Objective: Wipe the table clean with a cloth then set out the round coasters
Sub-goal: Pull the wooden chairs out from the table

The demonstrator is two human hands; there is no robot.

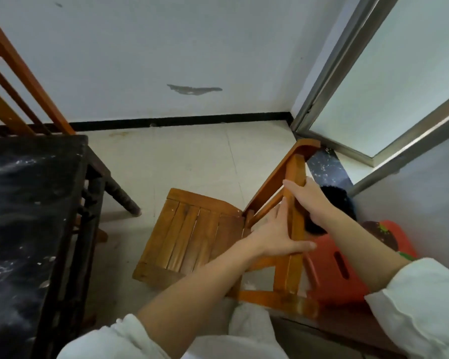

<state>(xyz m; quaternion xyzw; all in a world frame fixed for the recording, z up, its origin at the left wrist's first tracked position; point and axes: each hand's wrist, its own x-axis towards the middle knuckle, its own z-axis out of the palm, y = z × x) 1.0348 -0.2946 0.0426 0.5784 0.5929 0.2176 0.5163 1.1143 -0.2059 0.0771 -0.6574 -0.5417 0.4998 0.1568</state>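
A: Hand pose?

B: Both forearms reach forward from rolled white sleeves to a wooden chair standing on the pale floor. The left hand lies against an upright slat of the chair back, fingers extended and together up the slat, thumb stretched out to the right across it; it is pressed on the wood, not wrapped closed. The right hand is curled over the same slat higher up, fingers folded round its far side, knuckles toward the camera.

A: Count of items?

B: Two hands, both on one chair. A second wooden chair stands at the far edge of the table, upper left. One dark, marbled table, at the left; its surface shows pale smears and specks. One orange plastic stool just beyond the held chair, at the right.

A: Hidden or unclear parts?

B: The table is cut off by the left and bottom edges. A black, fuzzy object sits behind the right wrist; its identity cannot be told. The stool top carries a dark round patch with green marks, partly covered by the right forearm. No cloth or coasters can be made out.
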